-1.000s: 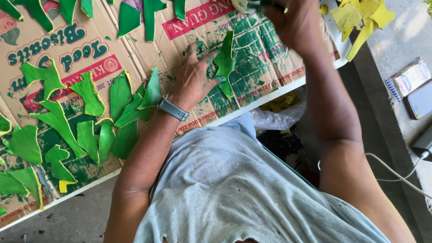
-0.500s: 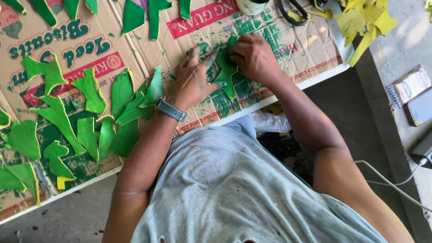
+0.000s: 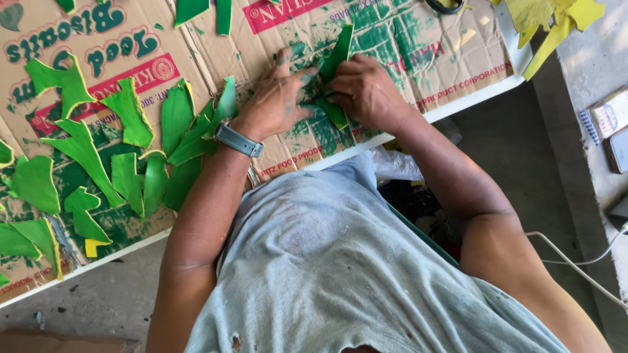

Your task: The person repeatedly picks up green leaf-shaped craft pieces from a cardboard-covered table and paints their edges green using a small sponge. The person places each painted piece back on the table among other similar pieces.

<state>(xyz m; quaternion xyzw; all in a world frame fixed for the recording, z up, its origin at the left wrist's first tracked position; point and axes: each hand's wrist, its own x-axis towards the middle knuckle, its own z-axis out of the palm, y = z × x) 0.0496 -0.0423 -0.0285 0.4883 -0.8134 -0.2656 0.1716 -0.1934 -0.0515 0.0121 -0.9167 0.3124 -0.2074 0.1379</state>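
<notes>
I see both hands together near the front edge of the tabletop [image 3: 458,104], which is covered with flattened cardboard [image 3: 405,52] smeared with green paint. Between them lies a green leaf-shaped piece [image 3: 335,62], long and pointed, its tip sticking up past the fingers. My left hand [image 3: 278,98], with a grey watch [image 3: 239,139] on the wrist, lies spread and flat, fingers pressing down on the cardboard and touching the piece's left edge. My right hand [image 3: 366,91] is curled, fingertips bent onto the lower part of the piece; I cannot tell whether it pinches it or only pins it down.

I judge the piece to be thin, light and bendy, like painted card or foam sheet, and possibly tacky with paint, so it would smear or crease if squeezed. The safest hold looks to be by the edges near the wide lower end, with the narrow tip left free.

To the left, many more green cut leaves [image 3: 131,114] lie spread and overlapping, some with yellow edges. Yellow scraps [image 3: 546,26] sit at the far right corner, well apart from the hands.
</notes>
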